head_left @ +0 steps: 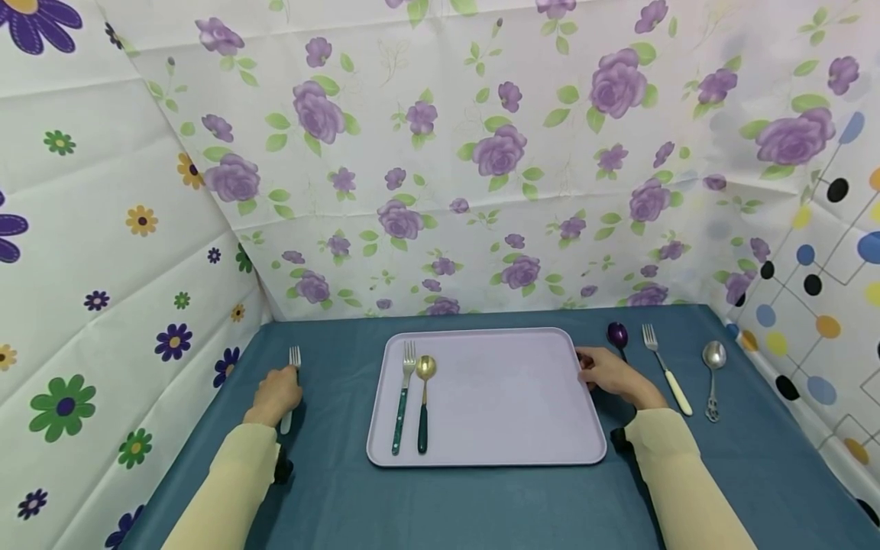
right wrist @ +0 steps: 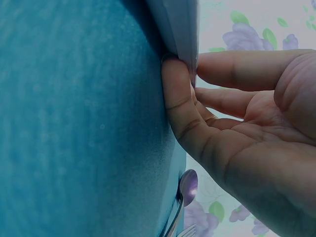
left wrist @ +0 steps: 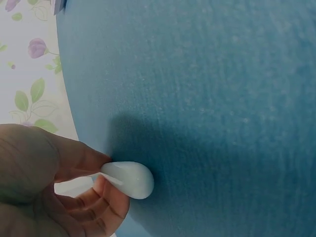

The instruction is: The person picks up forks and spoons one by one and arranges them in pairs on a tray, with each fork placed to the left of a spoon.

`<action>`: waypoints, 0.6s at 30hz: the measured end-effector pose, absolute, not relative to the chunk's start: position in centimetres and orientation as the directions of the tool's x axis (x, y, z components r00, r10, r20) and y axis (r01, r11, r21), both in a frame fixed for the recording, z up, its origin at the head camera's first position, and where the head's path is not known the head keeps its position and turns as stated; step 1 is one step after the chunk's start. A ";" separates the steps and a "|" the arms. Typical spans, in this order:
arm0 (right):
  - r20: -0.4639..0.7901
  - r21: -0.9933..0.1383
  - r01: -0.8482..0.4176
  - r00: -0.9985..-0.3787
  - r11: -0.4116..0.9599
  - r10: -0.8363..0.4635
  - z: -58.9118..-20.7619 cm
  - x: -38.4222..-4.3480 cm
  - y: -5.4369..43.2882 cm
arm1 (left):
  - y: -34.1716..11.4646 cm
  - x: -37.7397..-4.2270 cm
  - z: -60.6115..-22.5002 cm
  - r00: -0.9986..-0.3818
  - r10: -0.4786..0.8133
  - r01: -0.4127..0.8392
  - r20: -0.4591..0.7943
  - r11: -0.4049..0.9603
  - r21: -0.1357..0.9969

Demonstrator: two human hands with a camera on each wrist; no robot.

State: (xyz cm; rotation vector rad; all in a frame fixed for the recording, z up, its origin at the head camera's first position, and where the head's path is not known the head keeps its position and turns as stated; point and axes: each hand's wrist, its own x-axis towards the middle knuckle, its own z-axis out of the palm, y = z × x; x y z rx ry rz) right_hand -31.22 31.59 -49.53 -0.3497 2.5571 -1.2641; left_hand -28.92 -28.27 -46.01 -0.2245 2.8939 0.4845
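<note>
Lavender rectangular tray with rounded corners (head_left: 512, 405): lies flat near the middle of the blue cloth-covered table (head_left: 330, 496).
Right hand (head_left: 614, 374): at the tray's 3 o'clock edge; fingers (right wrist: 178, 98) narrow, pinching the rim.
Left hand (head_left: 276, 393): at 9 o'clock from the tray, well apart from it; fingers narrow, holding a white-handled silver fork (head_left: 286, 422).
Held fork: tines toward 12 o'clock; rounded handle end protrudes from the fingers. Contact with the table: cannot tell.
Teal-handled silver fork (head_left: 399, 420): on the tray, near its 9 o'clock edge; tines toward 12 o'clock.
Green-handled gold spoon (head_left: 422, 431): on the tray, just beside the teal-handled fork, on its 3 o'clock side.
Glossy purple spoon (head_left: 617, 334): on the table, at the tray's 2 o'clock; partly hidden by the right hand.
Cream-handled silver fork (head_left: 677, 392): at 3 o'clock from the tray; tines toward 11 o'clock.
Ornate silver spoon (head_left: 714, 355): farther out at 3 o'clock; bowl toward 12 o'clock.
</note>
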 end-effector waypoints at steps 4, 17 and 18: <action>-0.131 -0.803 -0.096 -0.935 0.589 -0.330 -49.6 -31.3 31.6 | -28.4 -28.9 -46.0 -0.968 -0.115 -0.184 -0.223 0.929 0.321; -0.132 -0.799 -0.095 -0.936 0.594 -0.326 -49.7 -31.4 31.6 | -27.8 -28.6 -46.1 -0.979 -0.120 -0.172 -0.165 0.921 0.349; -0.130 -0.798 -0.096 -0.936 0.595 -0.326 -49.7 -31.4 31.7 | -27.6 -28.6 -46.0 -0.980 -0.117 -0.166 -0.159 0.922 0.351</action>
